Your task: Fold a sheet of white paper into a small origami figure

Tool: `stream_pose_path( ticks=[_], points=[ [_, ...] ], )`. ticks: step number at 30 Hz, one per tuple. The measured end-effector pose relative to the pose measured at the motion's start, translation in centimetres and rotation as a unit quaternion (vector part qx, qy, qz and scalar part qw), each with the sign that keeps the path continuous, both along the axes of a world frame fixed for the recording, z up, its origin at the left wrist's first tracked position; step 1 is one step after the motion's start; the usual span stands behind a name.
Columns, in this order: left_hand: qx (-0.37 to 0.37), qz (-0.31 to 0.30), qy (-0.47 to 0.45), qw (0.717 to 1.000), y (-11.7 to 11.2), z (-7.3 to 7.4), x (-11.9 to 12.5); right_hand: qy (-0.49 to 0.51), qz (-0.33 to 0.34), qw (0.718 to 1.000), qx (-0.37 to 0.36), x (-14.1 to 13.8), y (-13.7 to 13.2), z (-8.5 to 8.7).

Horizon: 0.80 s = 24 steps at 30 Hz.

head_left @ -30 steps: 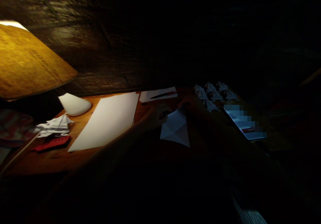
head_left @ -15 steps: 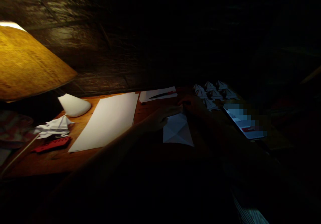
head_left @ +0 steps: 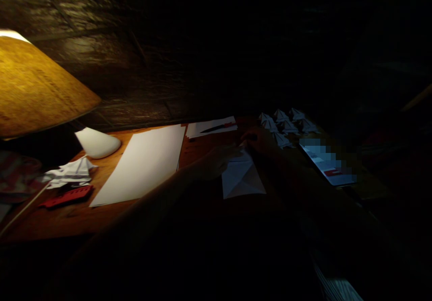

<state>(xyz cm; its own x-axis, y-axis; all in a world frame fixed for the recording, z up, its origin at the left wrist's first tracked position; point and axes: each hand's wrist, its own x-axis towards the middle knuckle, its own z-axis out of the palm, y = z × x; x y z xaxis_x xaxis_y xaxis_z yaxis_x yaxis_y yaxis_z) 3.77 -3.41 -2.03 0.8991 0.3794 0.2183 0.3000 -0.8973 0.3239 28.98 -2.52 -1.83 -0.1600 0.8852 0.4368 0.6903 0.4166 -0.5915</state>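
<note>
A creased white sheet of paper (head_left: pixel 242 178) lies on the wooden table (head_left: pixel 67 213) in dim light. My left hand (head_left: pixel 216 160) rests on the sheet's upper left part, fingers curled over it. At the sheet's top corner my right hand (head_left: pixel 258 139) presses down with closed fingers. Both forearms are dark outlines reaching in from below.
A lit lamp shade (head_left: pixel 37 89) hangs over the left, its white base (head_left: pixel 97 141) behind a long blank sheet (head_left: pixel 143 161). Folded scraps (head_left: pixel 69 171) and a red strip (head_left: pixel 65 196) lie left. A pen (head_left: pixel 216 127), several small folded paper figures (head_left: pixel 285 123) and a glowing phone (head_left: pixel 326 161) sit further back and right.
The creased sheet has turned anticlockwise under my hands, its lower edge swinging right. My left hand has slid onto the paper's upper left part.
</note>
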Motion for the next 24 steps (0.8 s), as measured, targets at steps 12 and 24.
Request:
stream_pose_path(
  ticks=[12, 24],
  points=[
    [0.014, -0.007, 0.021, 1.000, -1.0, 1.4, 0.1, -0.027, 0.001, 1.000, -0.002, 0.5, 0.6, -0.1],
    [0.016, 0.001, 0.030, 0.999, -1.3, 1.0, 0.2, -0.015, 0.103, 0.993, -0.053, 2.0, 0.8, 0.4]
  ],
)
